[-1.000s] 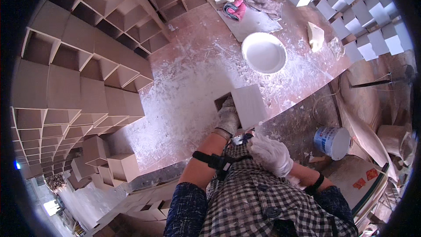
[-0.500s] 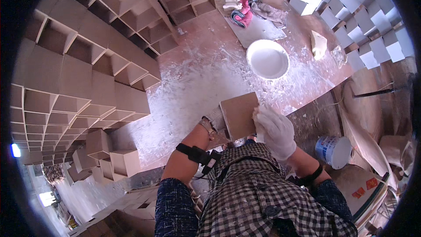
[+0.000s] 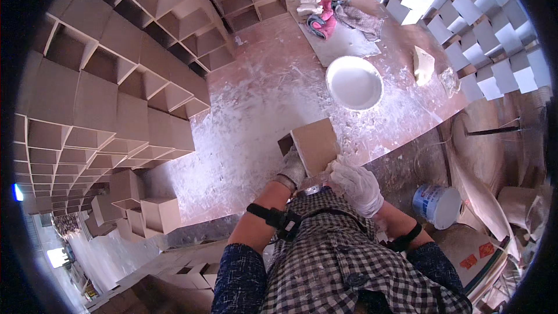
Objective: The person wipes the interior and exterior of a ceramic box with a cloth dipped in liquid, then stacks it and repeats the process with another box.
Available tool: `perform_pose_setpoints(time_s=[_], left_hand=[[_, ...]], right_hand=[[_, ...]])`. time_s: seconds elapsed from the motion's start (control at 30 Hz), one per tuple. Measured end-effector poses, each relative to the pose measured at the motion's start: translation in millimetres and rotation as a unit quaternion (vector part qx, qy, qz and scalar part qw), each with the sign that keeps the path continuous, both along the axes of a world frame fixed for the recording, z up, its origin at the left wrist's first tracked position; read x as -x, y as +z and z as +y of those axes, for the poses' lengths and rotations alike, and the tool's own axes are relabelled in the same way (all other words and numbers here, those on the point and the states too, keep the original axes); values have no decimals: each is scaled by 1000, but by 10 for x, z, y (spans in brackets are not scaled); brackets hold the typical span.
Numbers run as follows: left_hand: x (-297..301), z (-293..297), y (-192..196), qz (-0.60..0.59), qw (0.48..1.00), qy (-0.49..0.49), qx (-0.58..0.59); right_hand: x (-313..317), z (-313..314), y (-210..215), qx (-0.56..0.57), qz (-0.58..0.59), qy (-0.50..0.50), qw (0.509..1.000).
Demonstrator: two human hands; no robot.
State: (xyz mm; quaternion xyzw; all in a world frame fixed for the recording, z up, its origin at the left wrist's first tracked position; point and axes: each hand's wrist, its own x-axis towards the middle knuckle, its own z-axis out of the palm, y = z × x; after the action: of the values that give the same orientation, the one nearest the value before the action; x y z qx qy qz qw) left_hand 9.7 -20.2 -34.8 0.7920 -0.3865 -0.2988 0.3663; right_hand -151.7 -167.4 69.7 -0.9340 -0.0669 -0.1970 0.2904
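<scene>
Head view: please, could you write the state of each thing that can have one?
Box, open at one end, held by the left hand.
Left hand, gloved, at the open end.
Right hand, gloved, near the box's lower right corner; contact unclear.
Basin, uncovered, on the table; contents unclear.
Table, smeared with white.
Pink cloth, bunched up.
Stacked boxes, many with an open end showing.
Bucket, beside the table; covered or not unclear.

Cool, purplish-white light floods my worktable (image 3: pixel 238 110) and bleaches the pale stacked boxes (image 3: pixel 465 6) at upper right; a small panel (image 3: pixel 57 257) glares at lower left. Shadow fills the mouth of the box (image 3: pixel 315 146) I hold. Straight edges bow toward the black round rim.
</scene>
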Motion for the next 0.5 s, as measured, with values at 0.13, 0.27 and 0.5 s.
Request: perform_pose_setpoints(time_s=[0.13, 0.27, 0.5], left_hand=[[41, -115, 400, -216, 974, -33, -58], [26, -223, 195, 78, 990, 78, -84], [58, 74, -231, 41, 991, 32, 120]], right_hand=[[-441, -217, 25, 47, 43, -27, 998], [-841, -386, 301, 5, 211, -98, 972], [-123, -25, -69, -10, -33, -18, 999]])
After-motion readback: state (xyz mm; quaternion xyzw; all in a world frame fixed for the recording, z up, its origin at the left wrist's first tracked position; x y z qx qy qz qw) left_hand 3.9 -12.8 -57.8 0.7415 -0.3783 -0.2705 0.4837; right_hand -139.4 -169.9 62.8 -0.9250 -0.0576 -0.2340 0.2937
